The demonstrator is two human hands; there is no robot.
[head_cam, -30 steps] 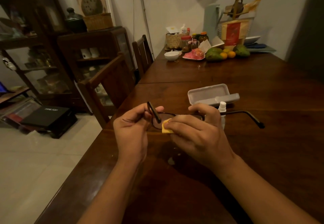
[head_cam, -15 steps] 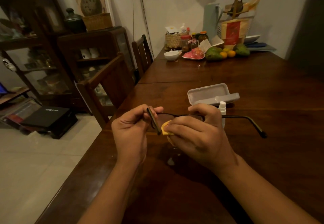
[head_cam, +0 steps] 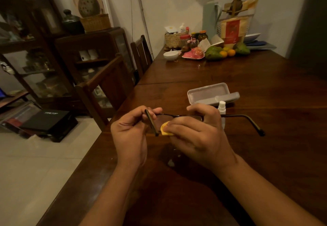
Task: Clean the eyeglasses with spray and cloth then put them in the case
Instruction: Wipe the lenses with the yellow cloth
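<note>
Dark-framed eyeglasses (head_cam: 237,116) hang above the wooden table (head_cam: 265,87), temples unfolded. My left hand (head_cam: 131,133) pinches the frame at its left hinge, with that temple pointing down. My right hand (head_cam: 196,137) pinches a small yellow cloth (head_cam: 165,130) against the left lens; the right temple sticks out to the right. Just behind my right hand stands a small white spray bottle (head_cam: 221,107), partly hidden. The grey glasses case (head_cam: 208,93) lies open beyond it.
A white bowl (head_cam: 170,55), a pink plate, fruit (head_cam: 214,53), jars and a basket crowd the table's far end. Two wooden chairs (head_cam: 106,87) stand along the left edge. Dark cabinets line the left wall, and a black box (head_cam: 51,119) sits on the floor.
The left temple has swung from upward to downward and the right temple tip has dropped slightly. The cloth has shifted a little on the left lens. Both hands stay in place.
</note>
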